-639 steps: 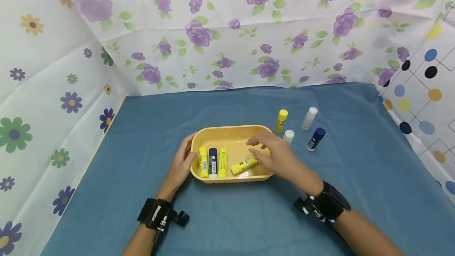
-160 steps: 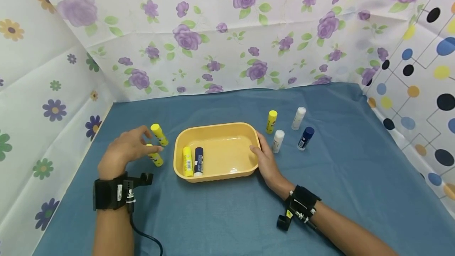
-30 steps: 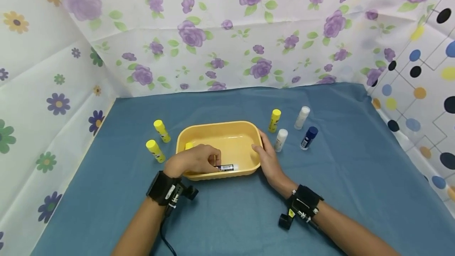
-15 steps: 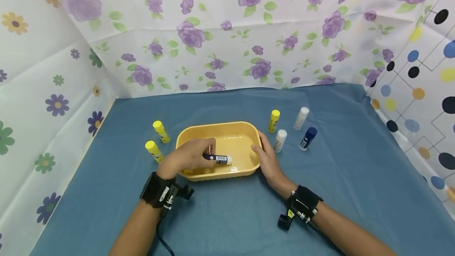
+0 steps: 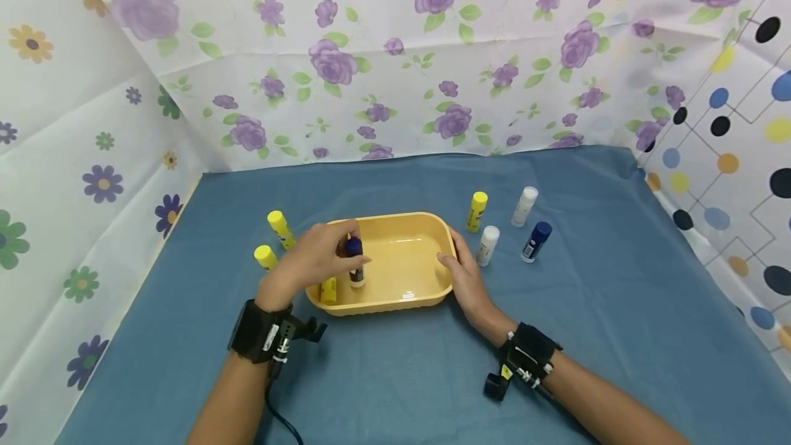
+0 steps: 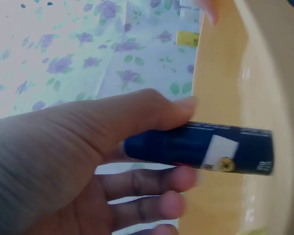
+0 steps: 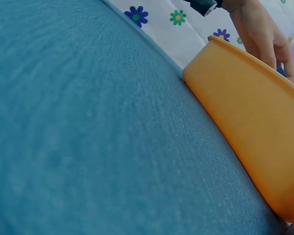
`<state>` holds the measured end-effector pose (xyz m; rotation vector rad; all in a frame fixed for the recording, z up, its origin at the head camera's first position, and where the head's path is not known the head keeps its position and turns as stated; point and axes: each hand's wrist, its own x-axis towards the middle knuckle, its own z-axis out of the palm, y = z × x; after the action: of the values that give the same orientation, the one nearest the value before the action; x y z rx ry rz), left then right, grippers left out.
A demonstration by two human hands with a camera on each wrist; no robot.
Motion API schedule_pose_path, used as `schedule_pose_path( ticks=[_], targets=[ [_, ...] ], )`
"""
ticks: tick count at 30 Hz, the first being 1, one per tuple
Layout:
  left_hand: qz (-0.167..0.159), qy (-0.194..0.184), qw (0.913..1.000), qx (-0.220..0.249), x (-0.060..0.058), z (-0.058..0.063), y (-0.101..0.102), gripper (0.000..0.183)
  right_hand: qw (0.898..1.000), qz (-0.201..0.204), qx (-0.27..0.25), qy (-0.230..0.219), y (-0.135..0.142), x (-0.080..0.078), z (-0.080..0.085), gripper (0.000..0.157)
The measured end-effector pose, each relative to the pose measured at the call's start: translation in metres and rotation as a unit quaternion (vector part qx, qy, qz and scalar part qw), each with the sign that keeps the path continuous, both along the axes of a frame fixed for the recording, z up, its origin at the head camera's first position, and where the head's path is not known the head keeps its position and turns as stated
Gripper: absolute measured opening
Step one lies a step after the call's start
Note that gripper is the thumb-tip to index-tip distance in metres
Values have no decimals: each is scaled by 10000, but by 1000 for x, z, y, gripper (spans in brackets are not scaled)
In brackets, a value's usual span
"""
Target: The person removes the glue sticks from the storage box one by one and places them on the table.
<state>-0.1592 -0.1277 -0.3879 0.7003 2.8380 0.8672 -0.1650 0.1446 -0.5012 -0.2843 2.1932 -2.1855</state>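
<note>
A dark blue glue stick (image 5: 356,275) with a white end down is pinched between the thumb and fingers of my left hand (image 5: 312,256), roughly upright over the left part of the yellow tray (image 5: 408,259). In the left wrist view the same blue glue stick (image 6: 201,148) lies across the fingers, inside the tray wall. A yellow glue stick (image 5: 329,291) sits in the tray's left end, partly behind my left hand. My right hand (image 5: 466,283) grips the tray's right side, thumb over the rim, other fingers hidden outside.
Two yellow glue sticks, one in back (image 5: 281,229) and one in front (image 5: 265,257), stand left of the tray. On the right stand a yellow glue stick (image 5: 476,211), two white ones (image 5: 524,207) and a dark blue one (image 5: 536,242). Blue cloth (image 5: 395,376) covers the table.
Two yellow glue sticks have gone from the tray to the cloth at left. The left hand has picked the blue glue stick up from the tray, turned it upright and moved slightly left.
</note>
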Motion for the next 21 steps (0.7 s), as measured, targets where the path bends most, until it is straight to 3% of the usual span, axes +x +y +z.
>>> schedule_pose_path(
  ticks=[14, 17, 21],
  targets=[
    [621, 857, 9942, 210, 5, 22, -30, 23, 10000, 57, 54, -26, -2, 1, 2, 56],
    [905, 1307, 9871, 208, 6, 27, -36, 24, 10000, 79, 5, -22, -2, 2, 2, 56],
    [1430, 1994, 9690, 282, 6, 31, -41, 30, 10000, 67, -53, -49, -2, 2, 2, 56]
  ],
)
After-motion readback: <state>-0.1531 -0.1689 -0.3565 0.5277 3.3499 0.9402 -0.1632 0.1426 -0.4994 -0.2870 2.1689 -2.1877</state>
